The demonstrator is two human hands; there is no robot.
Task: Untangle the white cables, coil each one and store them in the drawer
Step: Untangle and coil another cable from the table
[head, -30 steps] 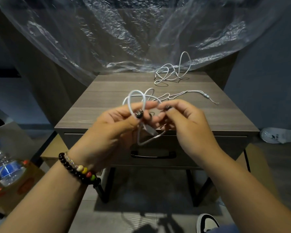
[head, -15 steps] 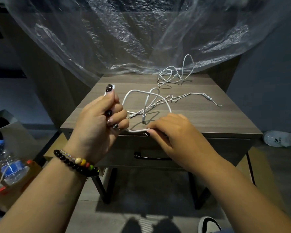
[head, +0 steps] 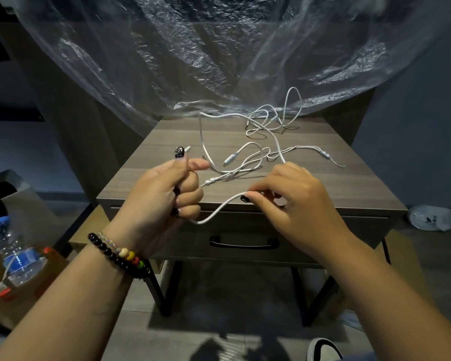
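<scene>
A white charging cable runs between both hands over the front edge of the wooden side table. My left hand is a fist around one end, whose plug tip pokes out above the thumb. My right hand pinches the same cable further along. From there it arcs up over the tabletop and back down toward my left hand. A loose USB plug lies mid-table. A thin braided cord crosses the table, and another tangled white cable lies at the back. The drawer below is shut.
Clear plastic sheeting hangs behind the table and touches its back edge. A water bottle stands in a cardboard box on the floor at left. A flattened bottle lies on the floor at right. My shoe shows at the bottom.
My hands have pulled apart and the cable between them has lengthened. Its loop has opened out and now reaches toward the back of the table.
</scene>
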